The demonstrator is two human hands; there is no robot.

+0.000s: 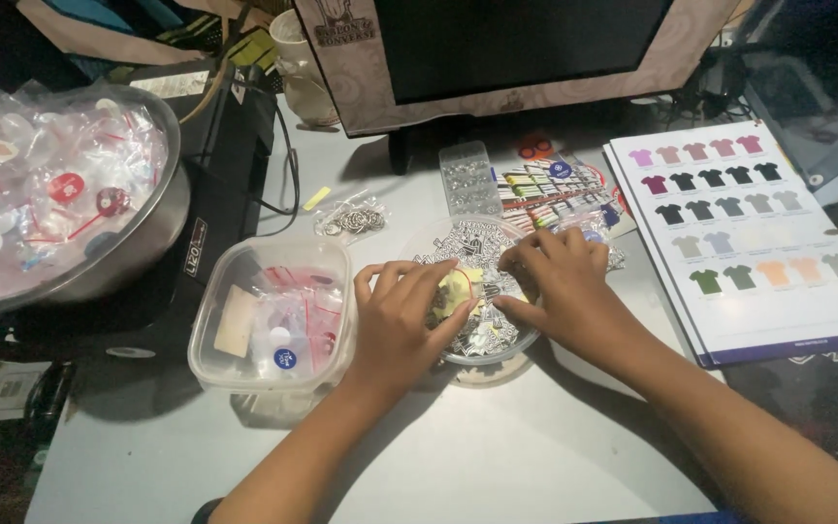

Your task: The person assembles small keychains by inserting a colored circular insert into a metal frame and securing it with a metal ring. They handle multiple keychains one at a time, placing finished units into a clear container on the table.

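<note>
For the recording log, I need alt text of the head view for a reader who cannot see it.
Two hands, left hand and right hand, reach into a round clear bowl of small metal pieces, the left holding a small yellow piece. Beside it sit a clear plastic tub, a steel bowl of bagged items and a shirt colour chart.

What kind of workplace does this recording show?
Probably a small craft or merchandise desk: a shirt colour chart, a metal bowl of bagged badges, and both hands over a clear bowl of small metal parts.
</note>
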